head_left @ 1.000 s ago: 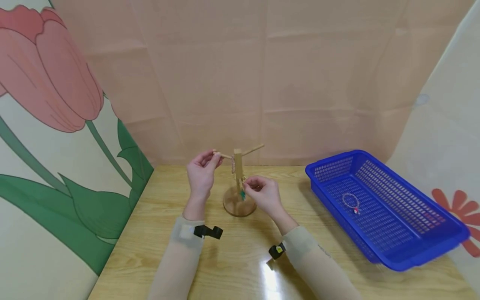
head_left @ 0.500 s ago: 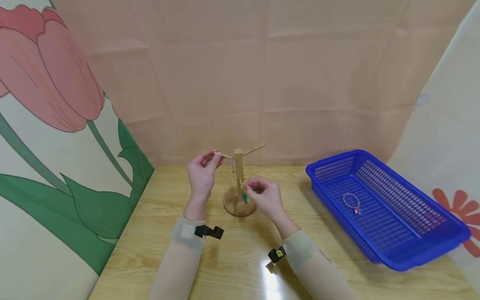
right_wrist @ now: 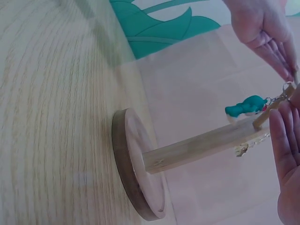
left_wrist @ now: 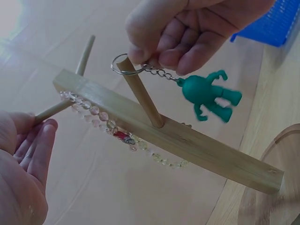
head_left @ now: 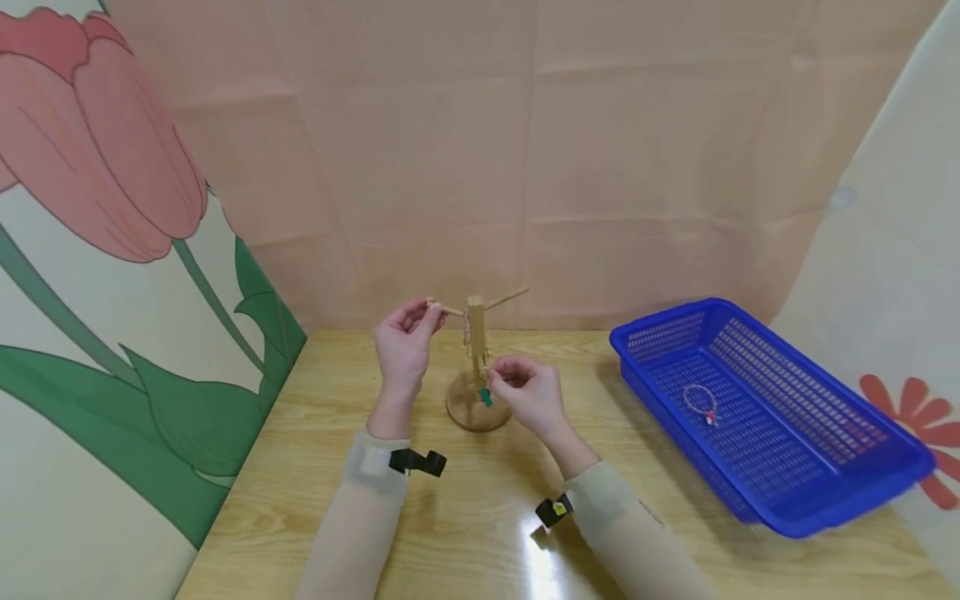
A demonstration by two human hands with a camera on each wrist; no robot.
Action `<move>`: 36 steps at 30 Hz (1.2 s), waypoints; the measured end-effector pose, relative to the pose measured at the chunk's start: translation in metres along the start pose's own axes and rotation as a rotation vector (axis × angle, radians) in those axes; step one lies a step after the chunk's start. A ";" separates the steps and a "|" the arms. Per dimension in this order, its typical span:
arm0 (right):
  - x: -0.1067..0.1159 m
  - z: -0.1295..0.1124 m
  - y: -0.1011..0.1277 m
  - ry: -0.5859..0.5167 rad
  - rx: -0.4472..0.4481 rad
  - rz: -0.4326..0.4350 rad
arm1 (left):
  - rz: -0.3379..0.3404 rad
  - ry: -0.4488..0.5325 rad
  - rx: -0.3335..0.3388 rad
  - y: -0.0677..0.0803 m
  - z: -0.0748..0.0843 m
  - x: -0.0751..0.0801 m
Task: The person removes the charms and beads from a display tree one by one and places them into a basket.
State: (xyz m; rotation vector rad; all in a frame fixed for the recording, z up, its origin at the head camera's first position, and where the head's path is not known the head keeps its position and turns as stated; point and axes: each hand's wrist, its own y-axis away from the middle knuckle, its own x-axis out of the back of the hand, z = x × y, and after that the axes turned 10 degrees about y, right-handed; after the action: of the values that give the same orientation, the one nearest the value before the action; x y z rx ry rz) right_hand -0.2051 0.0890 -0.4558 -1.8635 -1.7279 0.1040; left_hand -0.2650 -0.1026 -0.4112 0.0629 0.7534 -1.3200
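Observation:
A wooden peg stand (head_left: 477,342) rises from a round base (head_left: 467,410) at the table's middle. My left hand (head_left: 429,315) pinches the tip of its upper left peg (head_left: 448,311). My right hand (head_left: 493,372) pinches the key ring (left_wrist: 123,65) of a green figure keychain (left_wrist: 208,93), and the ring sits round the end of a lower peg (left_wrist: 140,96). The figure dangles on its short chain below my fingers (left_wrist: 164,47). A clear bead bracelet (left_wrist: 112,126) hangs against the post. In the right wrist view the post (right_wrist: 201,145) and green figure (right_wrist: 246,107) show from below.
A blue slotted basket (head_left: 787,467) stands at the right of the wooden table (head_left: 465,508), with a small bead bracelet (head_left: 701,404) lying inside. Flower-printed panels close in the left, back and right sides.
My right hand has shifted a little right and down beside the post, and the green figure hangs slightly lower. My left hand stays on the upper peg.

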 end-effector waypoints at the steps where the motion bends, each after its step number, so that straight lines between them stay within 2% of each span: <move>1: 0.000 -0.001 0.000 -0.003 -0.001 -0.001 | 0.000 -0.002 -0.003 0.000 0.000 0.000; 15: 0.004 -0.005 0.002 -0.005 -0.003 -0.004 | -0.002 0.016 -0.024 0.000 -0.001 -0.002; 21: 0.007 -0.006 0.004 -0.042 0.012 -0.007 | 0.011 0.007 -0.018 0.000 -0.001 -0.003; 28: 0.013 -0.006 0.010 -0.082 -0.003 0.030 | 0.003 0.022 -0.020 0.001 0.000 -0.001; 36: 0.014 0.033 0.013 -0.082 -0.111 0.071 | -0.001 0.007 -0.026 0.000 -0.001 -0.002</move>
State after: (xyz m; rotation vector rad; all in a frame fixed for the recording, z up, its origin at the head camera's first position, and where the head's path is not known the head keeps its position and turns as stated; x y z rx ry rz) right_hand -0.2061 0.1138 -0.4846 -2.0269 -1.7542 0.1158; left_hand -0.2657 -0.1005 -0.4114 0.0466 0.7759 -1.3111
